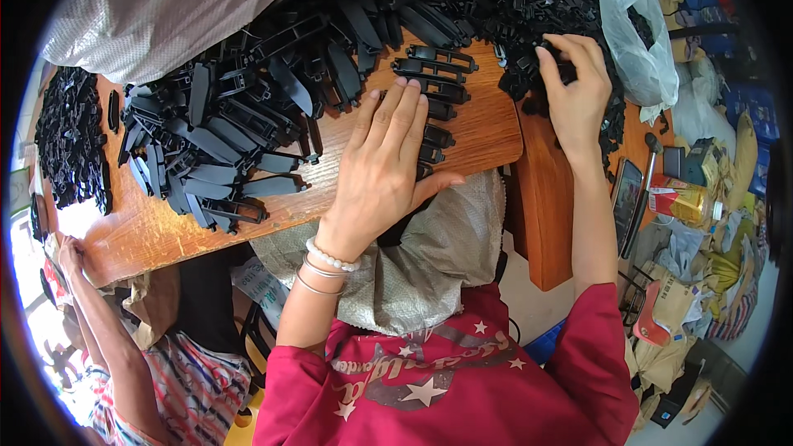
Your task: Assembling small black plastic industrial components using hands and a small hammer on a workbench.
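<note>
- The left hand (376, 153) lies flat, palm down and fingers stretched, over the left ends of a row of black frame parts (446, 91); it clasps nothing that shows, though what lies beneath the palm is hidden.
- That row sits near the rounded right corner of the wooden table (487, 136), running from the middle of the top down toward its near edge; each part's long axis lies roughly left to right, one beside the next.
- The right hand (581, 99) is bent at the heap of small black pieces (529, 8), beyond the table's right edge, thumb and fingers curled; whether a piece is pinched there I cannot tell.
- The row therefore lies to the left of the right hand and slightly nearer the person, with the left hand much the closer, already on it.
- Left of the row, a loose pile of long black parts (215, 140) spreads toward the near edge.
- A translucent plastic bag (640, 41) lies right of the small pieces.
</note>
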The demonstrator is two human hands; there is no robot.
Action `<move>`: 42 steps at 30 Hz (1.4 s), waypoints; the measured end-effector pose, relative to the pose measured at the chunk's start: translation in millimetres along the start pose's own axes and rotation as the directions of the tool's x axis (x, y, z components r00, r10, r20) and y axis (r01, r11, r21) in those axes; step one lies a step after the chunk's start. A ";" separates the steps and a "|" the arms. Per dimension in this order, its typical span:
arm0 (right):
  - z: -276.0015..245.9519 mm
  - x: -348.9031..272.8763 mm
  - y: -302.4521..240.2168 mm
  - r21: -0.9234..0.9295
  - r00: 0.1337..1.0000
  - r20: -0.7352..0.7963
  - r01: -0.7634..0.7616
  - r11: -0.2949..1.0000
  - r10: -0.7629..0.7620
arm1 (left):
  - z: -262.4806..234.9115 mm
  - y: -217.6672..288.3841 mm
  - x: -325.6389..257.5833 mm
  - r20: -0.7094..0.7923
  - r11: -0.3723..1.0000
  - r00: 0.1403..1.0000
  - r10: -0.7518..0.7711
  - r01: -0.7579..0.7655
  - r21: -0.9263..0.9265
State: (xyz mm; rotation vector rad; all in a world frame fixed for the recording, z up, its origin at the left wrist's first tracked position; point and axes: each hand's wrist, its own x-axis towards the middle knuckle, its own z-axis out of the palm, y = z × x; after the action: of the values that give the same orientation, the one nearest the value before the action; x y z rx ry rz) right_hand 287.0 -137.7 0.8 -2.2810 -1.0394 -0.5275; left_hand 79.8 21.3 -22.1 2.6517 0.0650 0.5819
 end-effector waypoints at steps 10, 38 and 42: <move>-6.6 -14.7 -20.3 0.775 0.897 0.382 -0.442 0.451 0.223 | -0.7 0.6 0.1 0.014 1.000 1.000 0.002 -0.002 0.023; 51.7 -15.5 -59.1 0.345 0.952 -0.020 0.295 0.891 -0.307 | 5.4 -3.2 14.2 -0.106 0.994 0.994 0.007 -0.018 -0.104; 44.2 -15.4 -61.0 0.232 0.945 0.027 0.313 0.921 -0.327 | 4.9 -1.3 15.0 -0.105 0.994 0.995 -0.001 -0.010 -0.105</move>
State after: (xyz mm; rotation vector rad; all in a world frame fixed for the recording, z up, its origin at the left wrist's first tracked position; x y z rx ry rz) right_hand 235.2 -85.2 -21.0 -1.9511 -1.4421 -0.4399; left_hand 95.5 22.5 -20.8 2.5190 0.0573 0.7059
